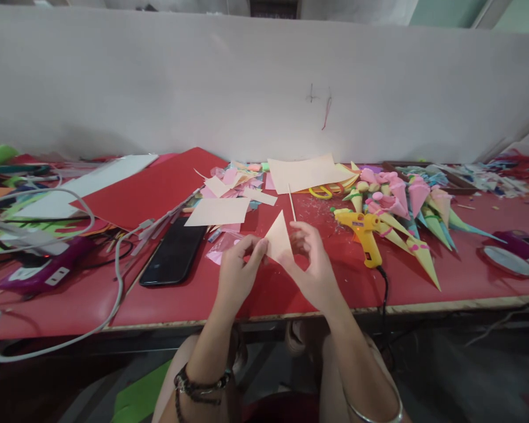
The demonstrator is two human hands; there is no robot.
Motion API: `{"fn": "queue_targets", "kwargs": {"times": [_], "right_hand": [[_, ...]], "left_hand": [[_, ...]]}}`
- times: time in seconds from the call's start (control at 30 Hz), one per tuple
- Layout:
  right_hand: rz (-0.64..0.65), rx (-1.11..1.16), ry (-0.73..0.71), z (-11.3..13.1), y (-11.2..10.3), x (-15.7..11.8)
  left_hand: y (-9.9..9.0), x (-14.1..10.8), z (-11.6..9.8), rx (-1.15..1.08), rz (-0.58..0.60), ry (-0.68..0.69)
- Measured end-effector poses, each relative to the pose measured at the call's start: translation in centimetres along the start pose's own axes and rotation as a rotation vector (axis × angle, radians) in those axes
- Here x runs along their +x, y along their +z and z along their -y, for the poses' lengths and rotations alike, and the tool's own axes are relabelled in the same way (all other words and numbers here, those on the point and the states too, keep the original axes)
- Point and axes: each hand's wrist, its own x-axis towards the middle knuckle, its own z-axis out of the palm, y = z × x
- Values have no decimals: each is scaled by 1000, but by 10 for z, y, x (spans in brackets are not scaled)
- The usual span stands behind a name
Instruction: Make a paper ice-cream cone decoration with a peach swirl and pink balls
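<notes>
Between my hands a cream paper triangle (280,238) is held up over the red table (282,294), one point upward. My left hand (242,267) pinches its left edge between thumb and fingers. On the other side, my right hand (309,261) has its thumb on the lower right part of the paper and its fingers curled behind. A thin pale stick (291,202) lies just beyond the right fingertips. To the right of that hand is a yellow glue gun (364,232). Cream sheets lie farther back, one a rectangle (218,211), another larger (302,171).
A black phone (174,252) lies left of my hands. Red foam sheets (158,185), white cables and a purple power strip (42,270) are at the left. Finished-looking paper cones (425,258) pile up at the right, near yellow scissors (321,192). A white panel (203,82) stands behind.
</notes>
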Motion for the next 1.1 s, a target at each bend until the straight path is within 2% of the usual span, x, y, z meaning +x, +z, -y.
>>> {"fn": "queue_targets", "kwargs": {"times": [0.23,0.57,0.7,0.83,0.93,1.1], "right_hand": [[190,-247,-150,3,-6,0],[97,-263,-224,2,-6,2],[11,-180,-141,3,-5,1],[-22,-34,10,0,-2,1],[-42,67,108,-2,0,1],[-79,179,165,0,1,2]], "left_hand": [[-2,0,2,-14,23,9],[-4,1,3,-77,71,0],[-3,-1,4,-105,149,41],[1,-2,6,-75,193,104],[2,-2,6,-32,247,88],[1,-2,1,-58,284,69]]}}
